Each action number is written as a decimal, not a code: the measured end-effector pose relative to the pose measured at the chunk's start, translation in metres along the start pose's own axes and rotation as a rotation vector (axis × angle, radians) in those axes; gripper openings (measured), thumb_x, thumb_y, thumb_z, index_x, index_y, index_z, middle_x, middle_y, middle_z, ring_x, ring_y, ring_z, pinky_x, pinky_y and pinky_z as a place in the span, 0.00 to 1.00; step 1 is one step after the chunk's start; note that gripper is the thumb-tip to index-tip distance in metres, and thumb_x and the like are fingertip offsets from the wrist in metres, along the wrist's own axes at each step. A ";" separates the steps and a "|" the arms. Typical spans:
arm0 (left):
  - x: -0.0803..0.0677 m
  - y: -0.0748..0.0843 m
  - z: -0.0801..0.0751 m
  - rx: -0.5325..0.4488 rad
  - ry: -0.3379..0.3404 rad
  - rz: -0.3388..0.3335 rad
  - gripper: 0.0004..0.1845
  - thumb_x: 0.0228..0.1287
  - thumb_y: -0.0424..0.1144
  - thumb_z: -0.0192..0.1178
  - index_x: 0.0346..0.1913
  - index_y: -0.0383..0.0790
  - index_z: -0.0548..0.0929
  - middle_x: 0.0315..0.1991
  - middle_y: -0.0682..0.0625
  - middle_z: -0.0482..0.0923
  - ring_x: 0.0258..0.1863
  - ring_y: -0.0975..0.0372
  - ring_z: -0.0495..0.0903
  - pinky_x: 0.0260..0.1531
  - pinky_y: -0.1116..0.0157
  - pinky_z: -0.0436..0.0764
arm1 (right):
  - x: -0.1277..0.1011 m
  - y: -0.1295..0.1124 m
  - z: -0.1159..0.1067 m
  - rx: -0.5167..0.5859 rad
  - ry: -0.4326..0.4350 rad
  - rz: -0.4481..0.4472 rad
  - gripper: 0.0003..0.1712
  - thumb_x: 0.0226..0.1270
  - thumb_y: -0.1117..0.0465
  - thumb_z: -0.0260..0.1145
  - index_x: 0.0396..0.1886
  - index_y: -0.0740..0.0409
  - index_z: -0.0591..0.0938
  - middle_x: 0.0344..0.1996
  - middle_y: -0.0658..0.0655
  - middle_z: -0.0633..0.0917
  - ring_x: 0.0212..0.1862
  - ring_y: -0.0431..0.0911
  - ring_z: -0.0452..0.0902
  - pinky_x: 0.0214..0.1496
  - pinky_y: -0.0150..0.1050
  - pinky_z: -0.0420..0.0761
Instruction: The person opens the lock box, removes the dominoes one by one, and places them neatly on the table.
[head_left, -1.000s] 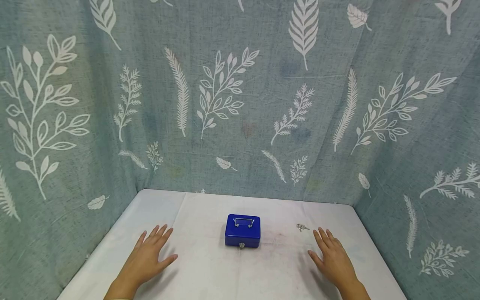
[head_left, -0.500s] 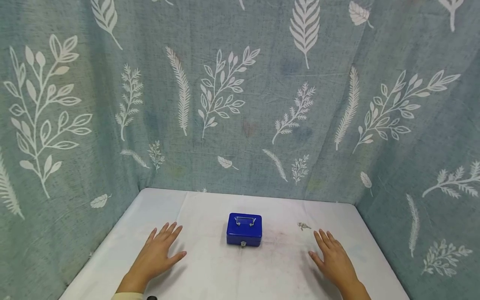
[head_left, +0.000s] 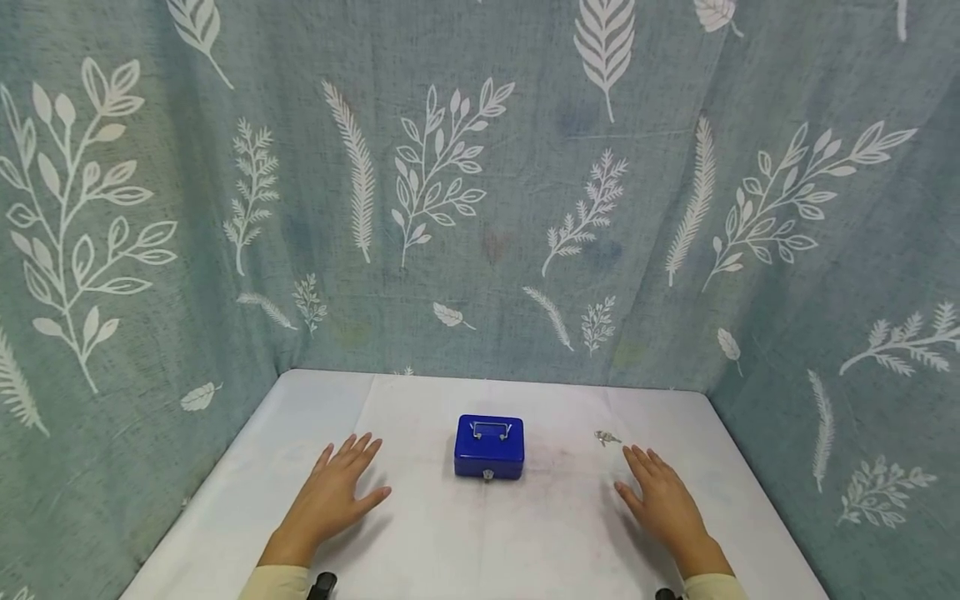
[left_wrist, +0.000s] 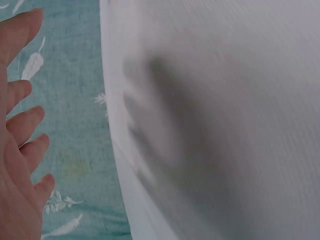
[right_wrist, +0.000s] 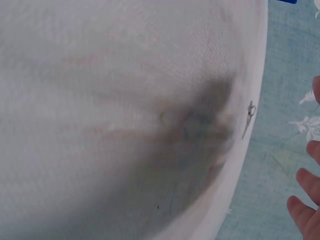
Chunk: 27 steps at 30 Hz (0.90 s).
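My L hand [head_left: 330,497] is up in the air, palm down, w/ L fingers [head_left: 367,457] straight & spread a bit. L thumb [head_left: 373,500] sticks out toward my R hand [head_left: 663,504]. That's in the air too, palm down, R fingers [head_left: 637,467] straight & closer tog. R thumb [head_left: 628,497] points in. Wrists [head_left: 291,546] lean in, hands well apart.

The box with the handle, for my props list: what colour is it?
The box is deep blue, seen best in the head view.

Cream sleeves [head_left: 276,582], black wrist devices [head_left: 323,584]
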<state>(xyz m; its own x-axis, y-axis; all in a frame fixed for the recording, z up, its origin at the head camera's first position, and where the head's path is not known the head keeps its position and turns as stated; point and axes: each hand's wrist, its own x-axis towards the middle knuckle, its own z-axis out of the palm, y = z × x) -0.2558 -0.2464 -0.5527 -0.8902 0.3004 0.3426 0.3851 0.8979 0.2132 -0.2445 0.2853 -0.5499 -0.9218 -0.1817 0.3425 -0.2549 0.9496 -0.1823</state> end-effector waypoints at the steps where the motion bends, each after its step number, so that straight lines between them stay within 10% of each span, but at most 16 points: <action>1: 0.001 0.001 0.000 0.002 0.001 0.004 0.43 0.57 0.62 0.65 0.71 0.43 0.68 0.71 0.43 0.64 0.71 0.46 0.58 0.67 0.41 0.50 | 0.001 0.000 0.002 0.007 0.002 0.000 0.37 0.63 0.50 0.69 0.67 0.63 0.72 0.63 0.66 0.74 0.65 0.64 0.65 0.64 0.61 0.66; 27: 0.034 0.031 0.004 0.008 -0.017 0.093 0.38 0.58 0.59 0.65 0.68 0.42 0.73 0.67 0.43 0.69 0.68 0.46 0.64 0.65 0.40 0.57 | 0.031 0.013 0.014 0.065 -0.150 0.125 0.26 0.67 0.57 0.67 0.62 0.62 0.77 0.57 0.65 0.79 0.60 0.61 0.73 0.59 0.59 0.72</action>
<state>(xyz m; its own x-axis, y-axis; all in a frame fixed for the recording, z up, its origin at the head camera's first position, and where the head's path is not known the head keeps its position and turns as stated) -0.2754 -0.2066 -0.5380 -0.8547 0.3879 0.3448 0.4643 0.8684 0.1739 -0.2806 0.2887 -0.5543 -0.9794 -0.1037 0.1733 -0.1493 0.9497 -0.2752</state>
